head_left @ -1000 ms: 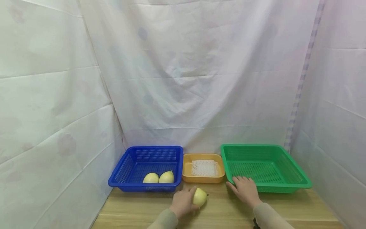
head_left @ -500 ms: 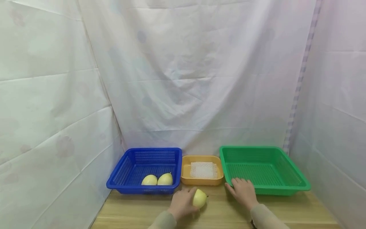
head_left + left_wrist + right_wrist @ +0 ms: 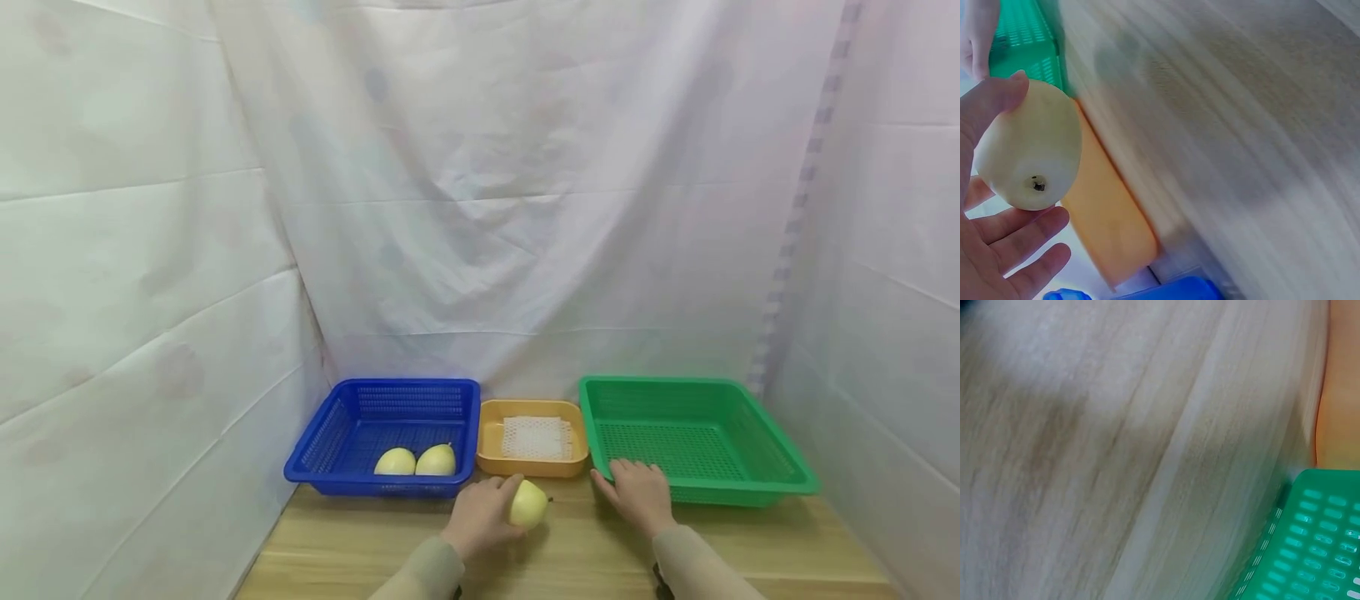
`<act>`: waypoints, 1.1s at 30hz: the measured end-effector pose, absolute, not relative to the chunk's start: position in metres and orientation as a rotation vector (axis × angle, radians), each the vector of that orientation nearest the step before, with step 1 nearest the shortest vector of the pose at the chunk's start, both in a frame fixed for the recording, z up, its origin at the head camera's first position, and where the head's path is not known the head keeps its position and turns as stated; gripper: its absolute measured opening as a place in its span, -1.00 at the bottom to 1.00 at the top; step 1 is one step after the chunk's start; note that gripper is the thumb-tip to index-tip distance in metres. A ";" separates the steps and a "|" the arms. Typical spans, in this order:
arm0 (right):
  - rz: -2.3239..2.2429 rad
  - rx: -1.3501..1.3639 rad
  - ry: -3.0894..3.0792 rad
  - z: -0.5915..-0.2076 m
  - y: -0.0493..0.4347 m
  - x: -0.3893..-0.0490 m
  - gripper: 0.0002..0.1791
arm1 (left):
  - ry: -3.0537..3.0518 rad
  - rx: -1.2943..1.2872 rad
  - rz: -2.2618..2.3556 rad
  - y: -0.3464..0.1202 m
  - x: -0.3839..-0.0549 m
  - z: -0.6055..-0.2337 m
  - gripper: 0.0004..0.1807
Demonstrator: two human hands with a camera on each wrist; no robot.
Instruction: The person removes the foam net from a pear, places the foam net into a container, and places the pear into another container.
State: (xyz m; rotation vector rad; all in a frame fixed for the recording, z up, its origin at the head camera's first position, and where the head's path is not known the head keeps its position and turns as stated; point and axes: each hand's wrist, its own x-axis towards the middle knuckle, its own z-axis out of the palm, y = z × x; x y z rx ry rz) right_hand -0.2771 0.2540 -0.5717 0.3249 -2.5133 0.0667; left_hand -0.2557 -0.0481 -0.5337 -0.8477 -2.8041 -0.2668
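My left hand (image 3: 480,517) grips a pale yellow pear (image 3: 528,505), whose stem points right in the head view. In the left wrist view, the pear (image 3: 1038,150) shows its dark blossom end, with the thumb on one side and fingers on the other. It seems slightly above the wooden table (image 3: 360,542). My right hand (image 3: 640,497) rests on the near left corner of the green basket (image 3: 750,487), fingers over the rim and thumb spread outside it. The right wrist view does not show that hand. Two more pears (image 3: 395,462) lie in the blue basket (image 3: 375,485).
Between the two baskets stands a small orange-yellow tray (image 3: 525,469) with white foam netting (image 3: 536,437) in it. White cloth (image 3: 480,250) hangs behind and along both sides of the table.
The left hand has moved slightly forward and right with the pear, a little nearer the tray. The right hand has stayed on the green basket's rim. The head view shifts a little.
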 end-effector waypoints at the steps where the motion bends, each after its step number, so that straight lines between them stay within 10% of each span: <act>1: 0.062 0.325 -2.511 -0.572 0.254 -0.278 -0.57 | -2.804 -0.847 -0.264 -0.048 -0.256 -0.532 -0.09; 33: 0.046 0.293 -2.507 -0.575 0.253 -0.279 -0.56 | -2.728 -0.859 -0.302 -0.050 -0.254 -0.491 -0.07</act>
